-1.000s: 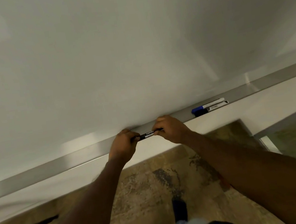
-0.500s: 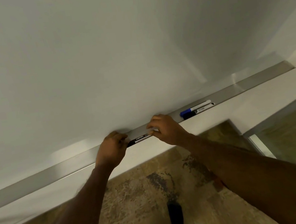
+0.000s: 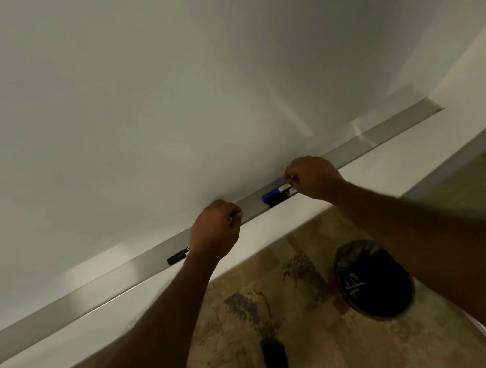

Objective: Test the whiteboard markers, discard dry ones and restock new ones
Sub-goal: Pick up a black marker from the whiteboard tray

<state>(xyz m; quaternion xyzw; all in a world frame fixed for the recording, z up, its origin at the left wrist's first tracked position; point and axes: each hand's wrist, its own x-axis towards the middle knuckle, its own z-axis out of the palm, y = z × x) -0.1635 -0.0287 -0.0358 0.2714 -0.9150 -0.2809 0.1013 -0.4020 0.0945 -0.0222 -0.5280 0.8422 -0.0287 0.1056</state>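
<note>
Head: left grip (image 3: 215, 230), right grip (image 3: 313, 178), three markers (image 3: 270, 195), one tray (image 3: 65, 308).

This looks like an office or classroom: a broad whiteboard (image 3: 191, 97) fills the wall above the fingers (image 3: 292, 173), a long metal tray (image 3: 64, 308) runs under them holding a blue-capped marker (image 3: 271, 194) and a black marker (image 3: 178, 256), and below them a black-lined bin (image 3: 372, 278) stands on mottled flooring (image 3: 238, 310).

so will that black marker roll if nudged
Likely a little: the black marker looks round, though the tray edge should catch it. Probably stiff and light, as the left hand holds it by one end.
</note>
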